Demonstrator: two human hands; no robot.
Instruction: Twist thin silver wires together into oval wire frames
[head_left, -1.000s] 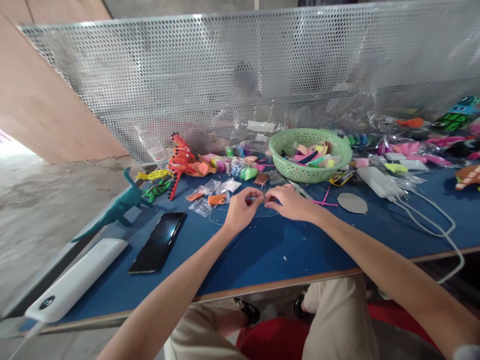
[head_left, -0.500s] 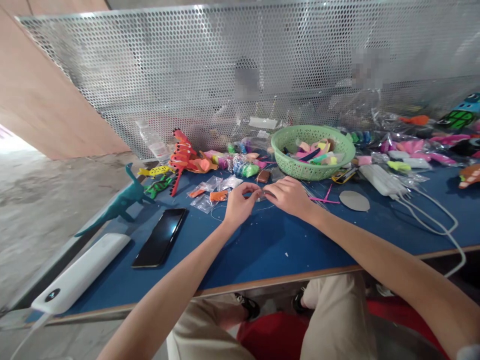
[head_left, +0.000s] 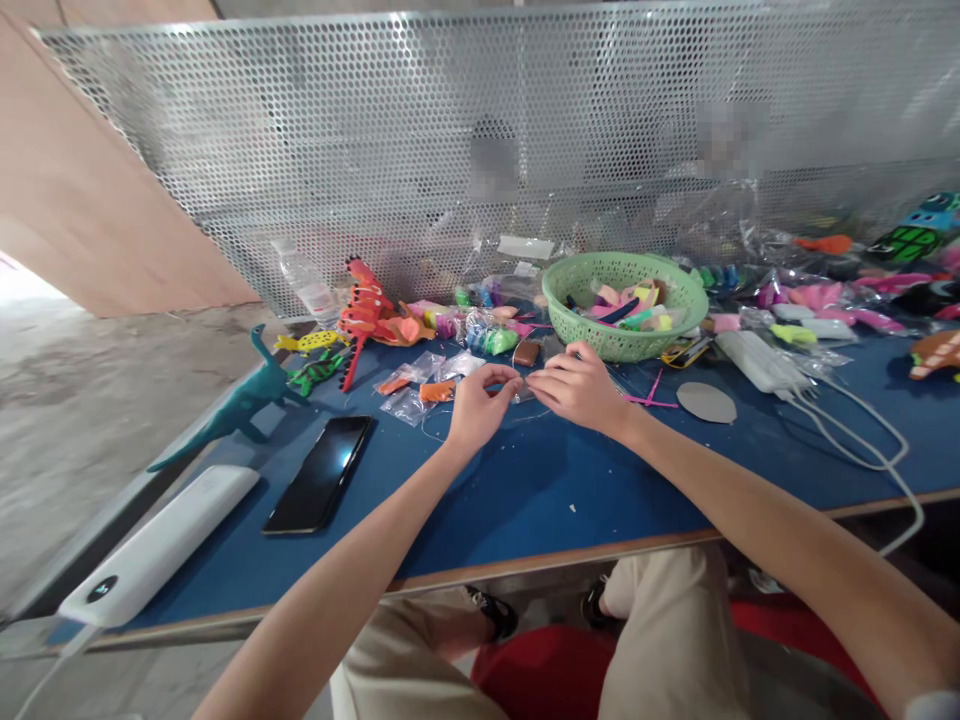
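Above the blue table my left hand (head_left: pixel 484 402) is closed, its thumb and forefinger pinching a thin wire (head_left: pixel 514 354) that curves up from the fingertips. Just to its right, my right hand (head_left: pixel 574 388) has its fingers drawn together with the tips almost meeting the left ones. What the right fingers hold is too small to make out. Clear bags with orange pieces (head_left: pixel 437 391) lie left of my left hand. A small brown block (head_left: pixel 526 353) sits behind the fingertips. Pink strips (head_left: pixel 651 401) lie to the right of my right hand.
A green basket (head_left: pixel 570 325) of coloured pieces stands behind my right hand. Dinosaur figures, a teal one (head_left: pixel 232 410) and a red one (head_left: pixel 364 305), stand left. A phone (head_left: pixel 319 475), a white power bank (head_left: pixel 165 545), a grey oval (head_left: pixel 706 402) and white cables (head_left: pixel 862 450) lie around.
My right hand's fingers have shifted slightly, with a knuckle raised and the tips a little farther from the left hand. The left hand holds nearly the same pose.
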